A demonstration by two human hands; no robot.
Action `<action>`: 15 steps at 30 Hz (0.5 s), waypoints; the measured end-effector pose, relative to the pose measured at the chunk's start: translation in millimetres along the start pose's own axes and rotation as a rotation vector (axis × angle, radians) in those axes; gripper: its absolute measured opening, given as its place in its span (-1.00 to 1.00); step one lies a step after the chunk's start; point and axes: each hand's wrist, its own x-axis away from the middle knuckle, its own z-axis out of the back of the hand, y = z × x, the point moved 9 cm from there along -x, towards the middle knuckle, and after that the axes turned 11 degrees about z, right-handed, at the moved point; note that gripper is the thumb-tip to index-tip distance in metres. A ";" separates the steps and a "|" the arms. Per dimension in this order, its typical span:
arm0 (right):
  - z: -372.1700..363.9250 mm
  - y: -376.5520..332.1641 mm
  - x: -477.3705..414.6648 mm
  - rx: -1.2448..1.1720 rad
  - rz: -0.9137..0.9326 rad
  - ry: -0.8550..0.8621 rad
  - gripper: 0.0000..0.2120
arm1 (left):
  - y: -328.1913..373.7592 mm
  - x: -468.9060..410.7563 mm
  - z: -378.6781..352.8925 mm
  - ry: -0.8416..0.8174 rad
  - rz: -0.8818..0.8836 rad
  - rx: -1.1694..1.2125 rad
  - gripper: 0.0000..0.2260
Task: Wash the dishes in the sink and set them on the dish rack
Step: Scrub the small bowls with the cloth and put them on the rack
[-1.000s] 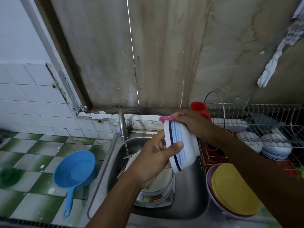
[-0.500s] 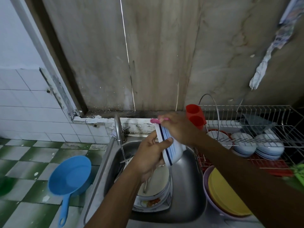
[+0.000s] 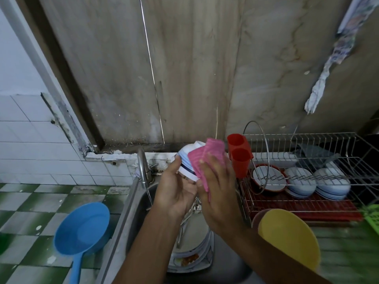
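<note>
My left hand [image 3: 177, 193] grips a white bowl with blue stripes [image 3: 187, 160] by its rim, held above the steel sink [image 3: 131, 220]. My right hand [image 3: 219, 193] presses a pink cloth [image 3: 202, 160] flat against the bowl's outer side, with the fingers fairly straight over the cloth. Below my hands a stack of dirty plates [image 3: 192, 257] with food scraps and some cutlery lies in the sink. The wire dish rack [image 3: 307, 167] stands to the right and holds several white bowls [image 3: 299, 179].
The tap [image 3: 142, 167] runs a thin stream into the sink. A blue ladle-like scoop [image 3: 82, 232] lies on the green-checked counter at left. A red cutlery holder [image 3: 239, 154] hangs on the rack's left end. A yellow plate in a pink basin [image 3: 287, 238] sits at right.
The bowl has turned so its underside faces me. My right hand has come round with the pink cloth, which now covers the bowl's near side. Both hands have risen a little.
</note>
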 end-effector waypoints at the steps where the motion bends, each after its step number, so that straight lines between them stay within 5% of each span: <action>1: 4.7 8.3 0.0 -0.084 -0.088 0.083 -0.55 | 2.7 0.4 1.5 0.014 -0.025 -0.005 -0.60; 5: 16.2 56.3 -34.8 -0.463 -0.477 0.177 -0.75 | 7.9 6.2 4.9 0.047 -0.071 -0.135 -0.66; 9: 13.0 34.9 -64.3 -0.337 -0.291 -0.152 -0.72 | 12.1 7.8 7.2 0.116 -0.122 -0.161 -0.67; 15: 4.8 50.0 -54.9 -0.257 -0.230 -0.218 -0.55 | 14.0 12.9 13.3 0.105 -0.144 -0.102 -0.71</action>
